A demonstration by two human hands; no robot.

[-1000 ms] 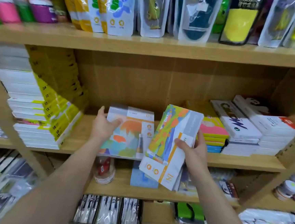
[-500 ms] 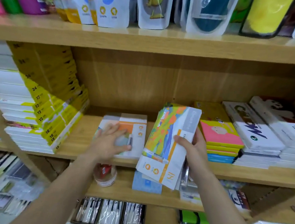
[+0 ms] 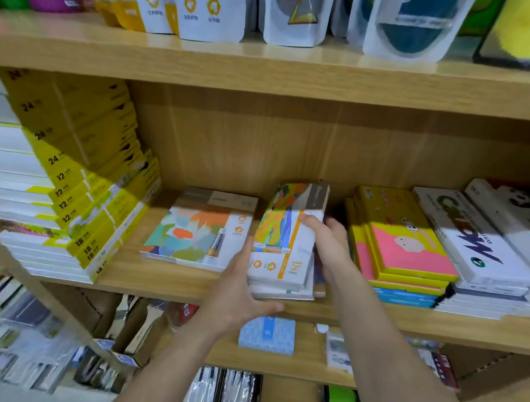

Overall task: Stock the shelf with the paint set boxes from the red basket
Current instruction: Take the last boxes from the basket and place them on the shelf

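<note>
One paint set box (image 3: 200,230) with an abstract colourful cover lies flat on the wooden shelf (image 3: 166,283). Right of it a small stack of paint set boxes (image 3: 285,241) rests on the shelf, its top box tilted up. My right hand (image 3: 330,242) grips the stack's right side, thumb on the top cover. My left hand (image 3: 242,298) presses against the stack's left and front edge. The red basket is out of view.
Tall stacks of yellow-and-white boxes (image 3: 75,197) fill the shelf's left. Yellow-pink boxes (image 3: 407,245) and white boxes (image 3: 484,239) are stacked to the right. Pouches (image 3: 210,3) stand on the shelf above. Packaged goods fill the lower shelves.
My left hand let go of the single box, now lying flat, and moved right to the stack. My right hand lowered the stack from mid-air onto the shelf.
</note>
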